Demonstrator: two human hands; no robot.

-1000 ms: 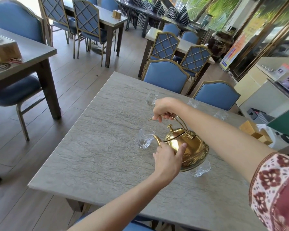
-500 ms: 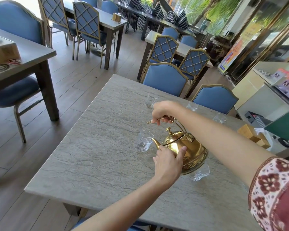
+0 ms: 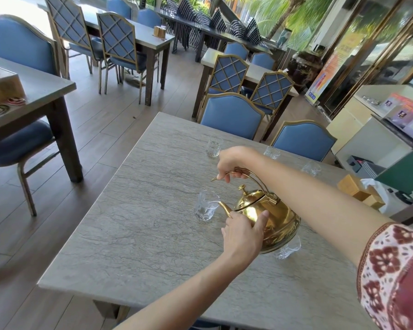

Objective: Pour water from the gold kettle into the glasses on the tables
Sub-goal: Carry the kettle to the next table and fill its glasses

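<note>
The gold kettle (image 3: 274,217) hangs tilted over the grey stone table (image 3: 134,234), its spout over the rim of a clear glass (image 3: 205,206). My right hand (image 3: 231,160) is shut on the kettle's arched handle from above. My left hand (image 3: 242,234) presses against the kettle's front side just below the spout. Another glass (image 3: 287,249) stands partly hidden under the kettle's base. Three more glasses stand along the far edge: one (image 3: 214,146) at the left, one (image 3: 271,152) behind my right forearm, one (image 3: 311,168) at the right.
Two blue chairs (image 3: 231,116) stand at the table's far side. A wooden tissue box (image 3: 358,190) sits at the right end. Another table (image 3: 31,91) with a chair is at the left, a white counter (image 3: 367,136) at the right.
The kettle and both hands keep the same hold and pose over the glass. My view has shifted slightly, so the table sits a little lower and more to the right.
</note>
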